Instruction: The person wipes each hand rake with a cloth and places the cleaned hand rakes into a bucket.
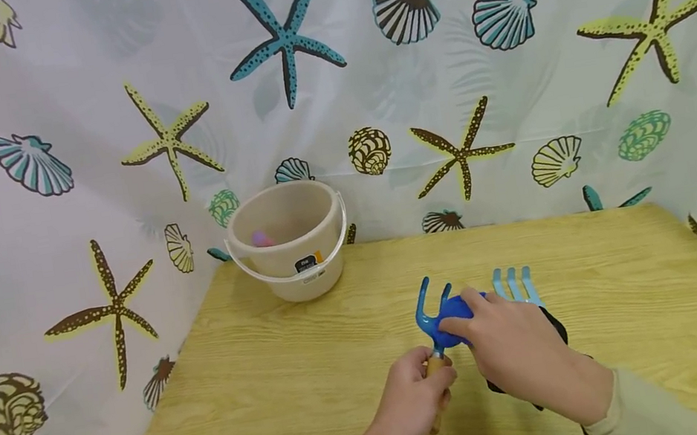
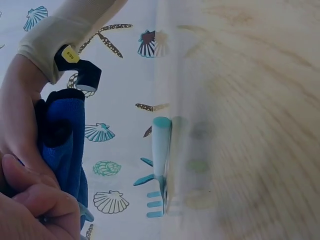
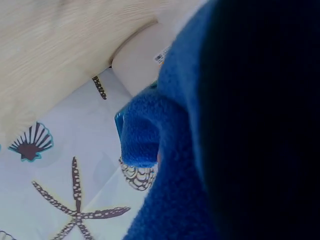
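Note:
My left hand [image 1: 408,398] grips the wooden handle of a small blue garden hand fork [image 1: 426,320], its tines pointing away from me. My right hand [image 1: 512,343] holds a fuzzy blue cloth [image 1: 453,320] against the fork's head, covering part of it, with two tines showing. In the left wrist view the blue cloth [image 2: 67,150] has black trim and hangs in folds from the right hand. The cloth [image 3: 175,120] fills much of the right wrist view. Past the right hand lies a light-blue fork [image 1: 516,286], partly hidden; its pale handle [image 2: 161,145] shows in the left wrist view.
A beige bucket [image 1: 296,255] with a clear handle stands at the back left of the wooden table [image 1: 278,378]. Something pink and purple [image 1: 261,239] is inside. A curtain [image 1: 371,94] printed with shells and starfish hangs around the table's back and sides.

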Action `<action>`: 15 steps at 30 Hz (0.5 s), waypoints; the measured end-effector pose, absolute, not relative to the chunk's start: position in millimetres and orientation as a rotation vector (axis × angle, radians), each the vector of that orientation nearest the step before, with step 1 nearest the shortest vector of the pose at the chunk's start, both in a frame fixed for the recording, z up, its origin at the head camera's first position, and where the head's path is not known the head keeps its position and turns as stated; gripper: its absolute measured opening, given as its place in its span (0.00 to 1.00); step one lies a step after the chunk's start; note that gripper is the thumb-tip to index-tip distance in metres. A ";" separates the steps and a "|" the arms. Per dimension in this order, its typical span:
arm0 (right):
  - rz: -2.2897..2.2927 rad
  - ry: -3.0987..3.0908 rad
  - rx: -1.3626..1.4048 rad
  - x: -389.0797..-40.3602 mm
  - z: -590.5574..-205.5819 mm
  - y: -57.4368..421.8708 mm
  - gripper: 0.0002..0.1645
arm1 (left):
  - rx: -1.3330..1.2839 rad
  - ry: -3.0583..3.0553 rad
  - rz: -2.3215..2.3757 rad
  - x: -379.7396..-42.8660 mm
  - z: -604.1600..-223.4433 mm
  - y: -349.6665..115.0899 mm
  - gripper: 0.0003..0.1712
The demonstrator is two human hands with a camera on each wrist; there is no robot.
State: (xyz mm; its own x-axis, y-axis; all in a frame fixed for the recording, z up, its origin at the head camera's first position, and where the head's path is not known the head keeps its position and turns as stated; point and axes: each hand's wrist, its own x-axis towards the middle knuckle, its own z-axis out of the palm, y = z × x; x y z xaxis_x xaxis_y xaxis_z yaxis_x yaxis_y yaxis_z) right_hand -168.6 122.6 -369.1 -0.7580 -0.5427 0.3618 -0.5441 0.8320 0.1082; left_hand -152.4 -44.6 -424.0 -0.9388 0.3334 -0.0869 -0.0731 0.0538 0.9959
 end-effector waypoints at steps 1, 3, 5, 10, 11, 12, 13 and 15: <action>0.015 -2.642 0.813 -168.0 -369.2 124.1 0.20 | 0.266 2.043 1.958 -152.2 -424.3 -44.3 0.08; 0.039 -2.655 0.819 -168.3 -370.0 126.3 0.19 | 0.277 2.052 1.948 -151.4 -424.7 -43.4 0.07; 0.085 -2.665 0.827 -169.8 -371.0 127.0 0.18 | 0.290 2.075 1.931 -150.3 -424.7 -42.7 0.07; 0.132 -2.644 0.839 -175.4 -373.6 123.5 0.17 | 0.343 2.156 1.852 -148.4 -425.2 -41.7 0.04; 0.121 -2.634 0.837 -176.6 -374.3 122.2 0.17 | 0.346 2.164 1.838 -148.0 -425.5 -41.4 0.03; 0.108 -2.624 0.837 -177.8 -375.0 120.6 0.17 | 0.345 2.166 1.828 -147.6 -426.0 -41.1 0.03; 0.096 -2.613 0.836 -179.1 -375.5 119.0 0.18 | 0.342 2.155 1.825 -147.2 -426.4 -40.7 0.03; 0.080 -2.580 0.831 -182.1 -376.7 115.7 0.18 | 0.341 2.140 1.819 -145.9 -427.0 -39.6 0.02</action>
